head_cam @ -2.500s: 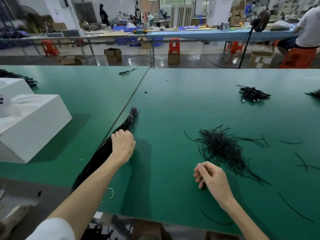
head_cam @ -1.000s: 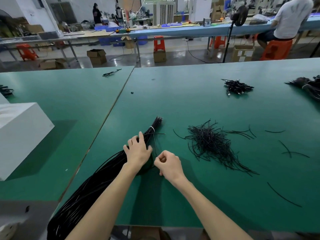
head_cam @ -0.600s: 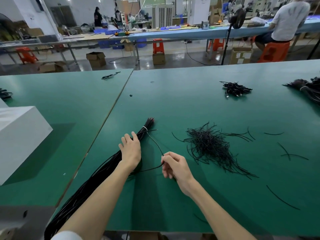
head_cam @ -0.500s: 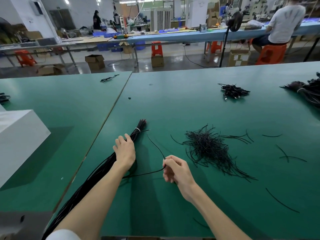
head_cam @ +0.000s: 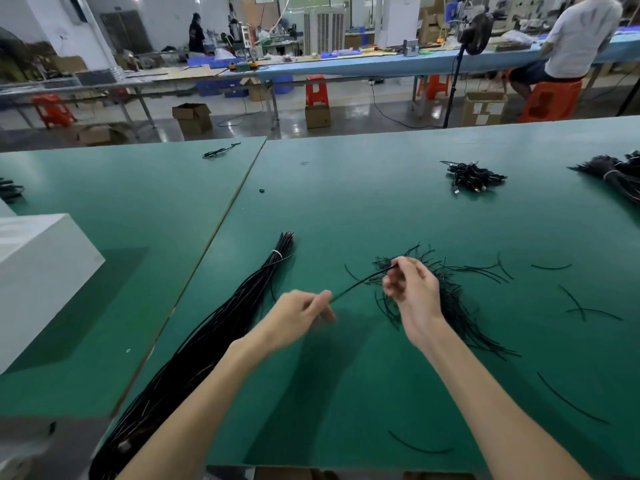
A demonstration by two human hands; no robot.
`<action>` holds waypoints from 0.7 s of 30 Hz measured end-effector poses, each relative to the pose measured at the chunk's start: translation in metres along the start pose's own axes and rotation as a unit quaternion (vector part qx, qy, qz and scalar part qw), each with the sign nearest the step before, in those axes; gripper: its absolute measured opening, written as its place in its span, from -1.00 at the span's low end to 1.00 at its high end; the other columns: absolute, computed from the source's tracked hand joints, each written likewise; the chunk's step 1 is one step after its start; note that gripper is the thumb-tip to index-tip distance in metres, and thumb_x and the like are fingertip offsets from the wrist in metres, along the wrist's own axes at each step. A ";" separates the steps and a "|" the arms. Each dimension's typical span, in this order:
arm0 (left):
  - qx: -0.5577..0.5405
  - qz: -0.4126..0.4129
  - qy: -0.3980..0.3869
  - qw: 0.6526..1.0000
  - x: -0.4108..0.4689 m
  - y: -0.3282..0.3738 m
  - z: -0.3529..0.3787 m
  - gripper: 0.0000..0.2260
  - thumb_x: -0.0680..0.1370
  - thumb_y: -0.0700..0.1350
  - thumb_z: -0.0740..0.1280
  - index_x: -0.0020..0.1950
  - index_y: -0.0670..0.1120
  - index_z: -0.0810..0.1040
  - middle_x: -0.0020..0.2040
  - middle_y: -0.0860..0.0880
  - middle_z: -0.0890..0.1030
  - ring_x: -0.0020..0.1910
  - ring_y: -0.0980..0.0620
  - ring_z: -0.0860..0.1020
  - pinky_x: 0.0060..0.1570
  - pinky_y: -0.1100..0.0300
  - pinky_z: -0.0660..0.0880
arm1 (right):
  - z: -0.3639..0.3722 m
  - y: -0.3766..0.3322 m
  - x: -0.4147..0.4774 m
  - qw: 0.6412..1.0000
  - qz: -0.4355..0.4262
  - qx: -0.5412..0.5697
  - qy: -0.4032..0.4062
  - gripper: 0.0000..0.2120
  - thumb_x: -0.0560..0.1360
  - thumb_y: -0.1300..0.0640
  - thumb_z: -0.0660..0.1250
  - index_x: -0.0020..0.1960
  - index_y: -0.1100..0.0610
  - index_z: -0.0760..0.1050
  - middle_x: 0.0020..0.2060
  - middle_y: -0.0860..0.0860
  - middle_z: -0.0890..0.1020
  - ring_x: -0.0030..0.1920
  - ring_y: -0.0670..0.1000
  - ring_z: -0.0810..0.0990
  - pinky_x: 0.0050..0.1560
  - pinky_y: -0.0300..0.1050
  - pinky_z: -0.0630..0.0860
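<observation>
A single thin black wire point(head_cam: 360, 280) is stretched in the air between my two hands above the green table point(head_cam: 381, 209). My left hand point(head_cam: 298, 315) pinches its lower left end. My right hand point(head_cam: 414, 292) pinches its upper right end. Left of my hands lies a long bundle of black wires point(head_cam: 221, 323), tied near its far tip with a white band and running off the table's front edge. Behind my right hand sits a loose pile of short black wire pieces point(head_cam: 450, 299).
A white box point(head_cam: 38, 271) stands at the left. Stray wire pieces point(head_cam: 575, 301) lie scattered to the right. A small heap of cables point(head_cam: 472, 176) and another bundle point(head_cam: 616, 173) lie farther back. A person sits on an orange stool point(head_cam: 550, 100) beyond the table.
My left hand has left the long bundle and taken one end of the single wire. Both hands have lifted the wire and moved right, towards the loose pile.
</observation>
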State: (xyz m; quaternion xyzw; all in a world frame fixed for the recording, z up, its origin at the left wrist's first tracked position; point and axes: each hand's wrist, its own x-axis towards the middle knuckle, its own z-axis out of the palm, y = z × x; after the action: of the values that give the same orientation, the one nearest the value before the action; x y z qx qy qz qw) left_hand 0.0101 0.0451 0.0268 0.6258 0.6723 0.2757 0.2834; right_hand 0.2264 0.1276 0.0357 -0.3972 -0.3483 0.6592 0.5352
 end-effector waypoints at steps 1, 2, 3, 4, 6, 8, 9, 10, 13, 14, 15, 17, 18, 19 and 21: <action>-0.019 -0.002 -0.036 0.999 -0.011 0.006 0.001 -0.61 0.71 0.10 0.21 -0.20 0.04 0.68 -0.22 0.07 0.71 -0.31 0.05 0.59 -0.17 0.13 0.55 | -0.004 -0.003 0.004 1.000 -0.004 0.005 0.013 -0.87 0.68 0.22 0.25 -0.02 0.20 0.53 -0.37 0.02 0.59 -0.38 -0.03 0.55 -0.33 -0.20 0.48; -0.020 0.003 -0.070 0.997 -0.022 0.011 0.002 -0.61 0.72 0.06 0.21 -0.24 0.03 0.63 -0.30 0.09 0.67 -0.42 0.06 0.53 -0.29 0.17 0.50 | -0.009 -0.004 0.007 1.000 -0.011 0.000 0.023 -0.87 0.68 0.22 0.26 -0.02 0.20 0.53 -0.38 0.00 0.58 -0.38 -0.03 0.55 -0.33 -0.20 0.49; -0.022 0.012 -0.110 0.994 -0.032 0.016 0.003 -0.65 0.72 0.01 0.21 -0.22 0.02 0.59 -0.35 0.09 0.64 -0.47 0.06 0.50 -0.35 0.20 0.46 | -0.012 -0.004 0.008 0.999 -0.018 -0.012 0.029 -0.87 0.68 0.22 0.26 -0.02 0.19 0.53 -0.38 0.00 0.58 -0.38 -0.03 0.55 -0.34 -0.20 0.48; -0.027 0.027 -0.156 0.987 -0.041 0.022 0.005 -0.70 0.71 -0.03 0.20 -0.18 -0.01 0.57 -0.36 0.08 0.61 -0.49 0.05 0.48 -0.38 0.21 0.44 | -0.014 -0.002 0.008 0.999 -0.023 -0.028 0.031 -0.88 0.67 0.22 0.27 -0.02 0.19 0.53 -0.39 -0.01 0.57 -0.38 -0.03 0.54 -0.36 -0.21 0.47; -0.052 0.072 -0.227 0.970 -0.052 0.040 0.006 -0.76 0.71 -0.04 0.19 -0.07 -0.05 0.57 -0.34 0.07 0.59 -0.49 0.04 0.47 -0.40 0.22 0.44 | -0.012 0.005 0.004 0.998 -0.029 -0.056 0.029 -0.88 0.67 0.21 0.28 -0.02 0.21 0.53 -0.41 -0.01 0.56 -0.40 -0.03 0.52 -0.41 -0.20 0.43; -0.115 0.103 -0.238 0.959 -0.053 0.059 0.009 -0.76 0.74 -0.07 0.18 0.01 -0.10 0.58 -0.33 0.04 0.57 -0.51 0.04 0.44 -0.44 0.23 0.41 | -0.006 0.012 -0.001 0.997 -0.029 -0.069 0.024 -0.87 0.67 0.22 0.28 -0.03 0.22 0.53 -0.44 -0.02 0.53 -0.42 -0.02 0.49 -0.44 -0.18 0.37; -0.160 0.107 -0.221 0.956 -0.051 0.067 0.012 -0.76 0.74 -0.09 0.18 0.03 -0.13 0.59 -0.34 0.01 0.56 -0.53 0.04 0.42 -0.47 0.23 0.38 | -0.003 0.016 -0.004 0.996 -0.027 -0.079 0.015 -0.86 0.67 0.21 0.29 -0.03 0.23 0.54 -0.44 -0.01 0.53 -0.42 0.00 0.48 -0.43 -0.15 0.35; -0.207 0.104 -0.200 0.952 -0.047 0.074 0.015 -0.77 0.75 -0.12 0.18 0.04 -0.15 0.60 -0.34 -0.01 0.55 -0.54 0.04 0.40 -0.50 0.24 0.34 | -0.001 0.019 -0.007 0.995 -0.025 -0.093 0.000 -0.85 0.67 0.20 0.30 -0.04 0.23 0.55 -0.43 0.00 0.53 -0.41 0.02 0.47 -0.41 -0.12 0.35; -0.303 0.102 -0.136 0.938 -0.032 0.085 0.030 -0.78 0.74 -0.11 0.20 0.01 -0.10 0.60 -0.33 -0.03 0.52 -0.55 0.05 0.37 -0.53 0.27 0.24 | 0.000 0.025 -0.022 0.990 -0.031 -0.121 -0.069 -0.85 0.60 0.13 0.37 -0.09 0.19 0.61 -0.40 0.06 0.57 -0.37 0.06 0.49 -0.36 -0.14 0.43; -0.320 0.108 -0.117 0.934 -0.026 0.087 0.035 -0.79 0.73 -0.09 0.21 -0.01 -0.07 0.61 -0.32 -0.03 0.52 -0.54 0.05 0.37 -0.52 0.27 0.24 | -0.001 0.025 -0.026 0.987 -0.037 -0.125 -0.097 -0.84 0.55 0.10 0.35 -0.13 0.16 0.62 -0.45 0.08 0.58 -0.42 0.07 0.53 -0.36 -0.16 0.47; -0.332 0.113 -0.102 0.931 -0.019 0.087 0.041 -0.79 0.73 -0.09 0.22 -0.02 -0.04 0.61 -0.32 -0.03 0.52 -0.52 0.04 0.38 -0.50 0.26 0.25 | -0.002 0.026 -0.030 0.983 -0.041 -0.132 -0.120 -0.81 0.52 0.10 0.30 -0.20 0.11 0.63 -0.52 0.10 0.56 -0.48 0.08 0.56 -0.37 -0.15 0.51; -0.352 0.101 -0.057 0.929 -0.006 0.080 0.049 -0.78 0.72 -0.08 0.23 -0.02 -0.02 0.64 -0.33 -0.03 0.51 -0.45 0.01 0.40 -0.44 0.20 0.30 | -0.002 0.027 -0.031 0.978 -0.034 -0.145 -0.144 -0.77 0.57 0.15 0.31 -0.22 0.04 0.66 -0.56 0.10 0.54 -0.51 0.09 0.58 -0.35 -0.10 0.53; -0.371 0.079 -0.034 0.925 0.001 0.075 0.054 -0.78 0.72 -0.06 0.23 0.00 -0.03 0.65 -0.33 -0.03 0.51 -0.42 0.01 0.41 -0.40 0.19 0.32 | -0.005 0.028 -0.030 0.976 -0.027 -0.157 -0.146 -0.79 0.64 0.16 0.31 -0.10 0.09 0.69 -0.50 0.08 0.57 -0.44 0.06 0.61 -0.31 -0.07 0.54; -0.400 0.050 -0.015 0.915 0.006 0.068 0.057 -0.78 0.71 -0.03 0.24 0.05 -0.05 0.66 -0.32 -0.03 0.49 -0.39 0.01 0.41 -0.37 0.19 0.34 | -0.009 0.029 -0.029 0.972 -0.014 -0.179 -0.151 -0.79 0.69 0.16 0.28 0.04 0.15 0.68 -0.41 0.06 0.62 -0.34 0.04 0.65 -0.27 -0.04 0.57; -0.478 -0.005 0.009 0.878 0.013 0.049 0.058 -0.76 0.69 0.01 0.26 0.14 -0.10 0.65 -0.31 -0.03 0.46 -0.37 0.03 0.41 -0.32 0.19 0.38 | -0.014 0.037 -0.028 0.961 0.018 -0.217 -0.168 -0.77 0.70 0.23 0.24 0.27 0.18 0.62 -0.18 0.04 0.72 -0.15 0.02 0.71 -0.16 -0.05 0.64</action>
State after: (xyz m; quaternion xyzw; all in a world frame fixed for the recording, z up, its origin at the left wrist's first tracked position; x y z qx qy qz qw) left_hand 0.0849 0.0617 0.0216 0.4082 0.4642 0.5682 0.5432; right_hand 0.2260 0.0934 0.0008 -0.3934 -0.5609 0.6347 0.3575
